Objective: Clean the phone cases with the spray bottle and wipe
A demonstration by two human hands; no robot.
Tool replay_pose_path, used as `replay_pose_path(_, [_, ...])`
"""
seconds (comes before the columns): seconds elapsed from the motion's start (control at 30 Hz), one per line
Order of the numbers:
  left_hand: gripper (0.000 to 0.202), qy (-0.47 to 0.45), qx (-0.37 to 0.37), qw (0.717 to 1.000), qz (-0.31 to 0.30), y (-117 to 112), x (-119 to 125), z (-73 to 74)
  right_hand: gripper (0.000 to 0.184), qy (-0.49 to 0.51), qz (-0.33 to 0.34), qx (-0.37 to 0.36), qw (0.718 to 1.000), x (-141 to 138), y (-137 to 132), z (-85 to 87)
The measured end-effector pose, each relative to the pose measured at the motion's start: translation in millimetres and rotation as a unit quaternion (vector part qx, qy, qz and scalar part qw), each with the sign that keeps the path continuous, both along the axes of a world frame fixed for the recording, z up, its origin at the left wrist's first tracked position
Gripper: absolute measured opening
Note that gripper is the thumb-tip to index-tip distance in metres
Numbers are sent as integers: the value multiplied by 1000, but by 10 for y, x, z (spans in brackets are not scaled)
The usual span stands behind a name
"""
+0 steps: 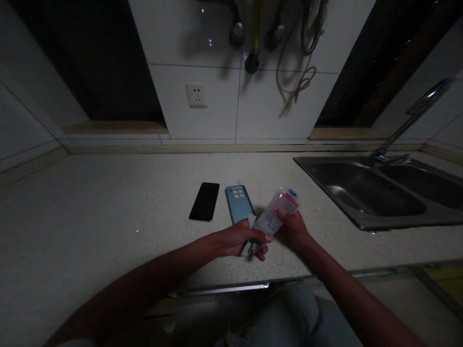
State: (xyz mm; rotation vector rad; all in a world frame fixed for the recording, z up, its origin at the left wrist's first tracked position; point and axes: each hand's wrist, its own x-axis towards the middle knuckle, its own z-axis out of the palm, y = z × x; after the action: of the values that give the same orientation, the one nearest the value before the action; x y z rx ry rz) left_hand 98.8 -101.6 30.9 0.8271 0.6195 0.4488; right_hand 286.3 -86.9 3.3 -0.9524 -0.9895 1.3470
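Observation:
Above the counter, both hands hold a clear plastic package (272, 217) with a pink band, fine print and a rounded top. My right hand (296, 229) is closed around its right side, the thumb on the front. My left hand (244, 238) is closed at its lower end, where a crumpled white piece (249, 248), tissue or wrapper, shows between the fingers. Partly behind the left hand lies a light-blue phone case (240, 205) with a camera cutout. Left of it a black phone (205, 201) lies flat.
A pale speckled counter (126, 193) runs along the tiled wall. To the right is a double steel sink (361, 193) with a chrome faucet (401, 125). A socket (196, 96), pipes and a loose cord (300, 84) are on the wall. The counter's front edge is close to my body.

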Motion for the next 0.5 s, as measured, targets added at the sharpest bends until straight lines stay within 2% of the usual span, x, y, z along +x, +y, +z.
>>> replay_pose_path(0.13, [26,-13,-25,999,-18,-10,-6,0,48,-17,-32,13,999,-27,-20,-28])
replay_pose_path(0.33, [21,15,-54,998,11,15,7,-35,46,-19,-21,14,1000,-74,-11,-36])
replay_pose_path(0.5, [22,20,-59,998,11,4,6,-22,43,-23,-20,21,999,-75,-14,-70])
